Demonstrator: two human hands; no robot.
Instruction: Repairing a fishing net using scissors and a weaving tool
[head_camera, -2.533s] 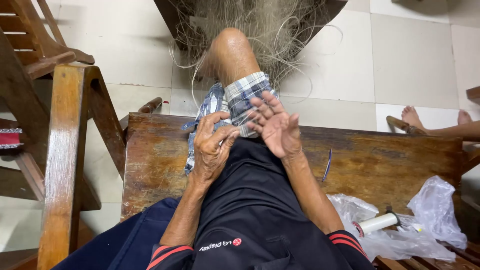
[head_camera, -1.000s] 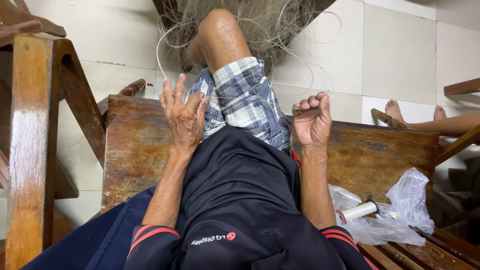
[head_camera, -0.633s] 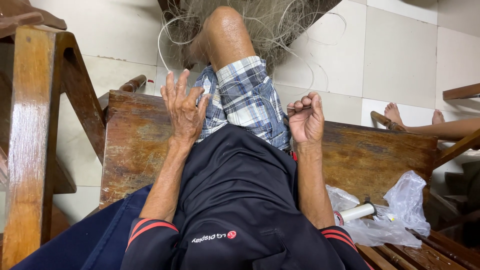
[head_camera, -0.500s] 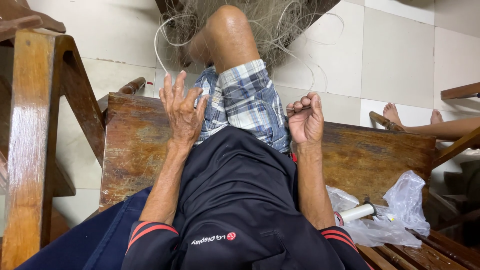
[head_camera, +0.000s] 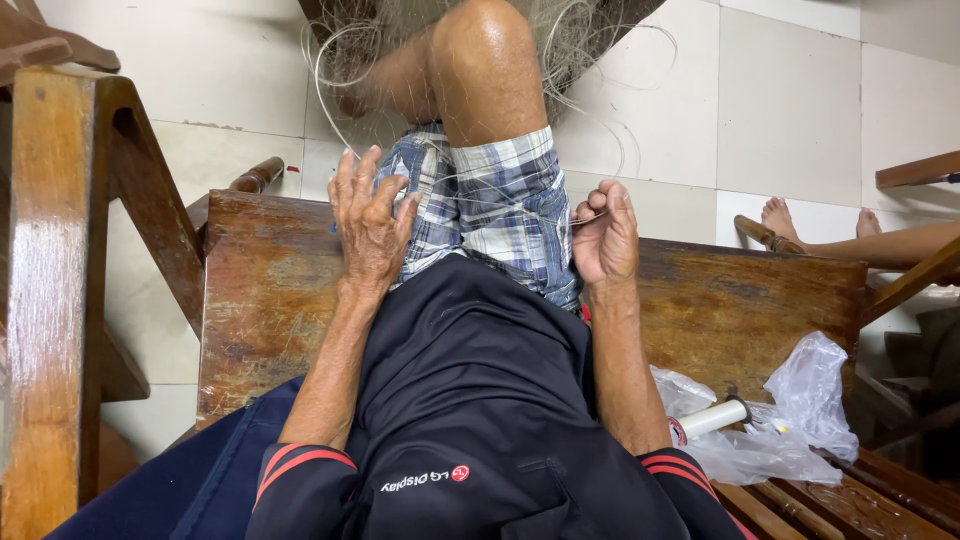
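I am seeing the left hand (head_camera: 368, 215) lying flat and open-fingered against the plaid shorts (head_camera: 490, 205), right hand (head_camera: 604, 235) fisting closed, pinching fine fishing line (head_camera: 500, 180) running leftward across the thigh, net (head_camera: 570, 40) draping over the knee.

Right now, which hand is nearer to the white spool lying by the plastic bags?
The right hand: it is fisted above the white spool on that side of the bench. The left hand rests across the lap, farther away.
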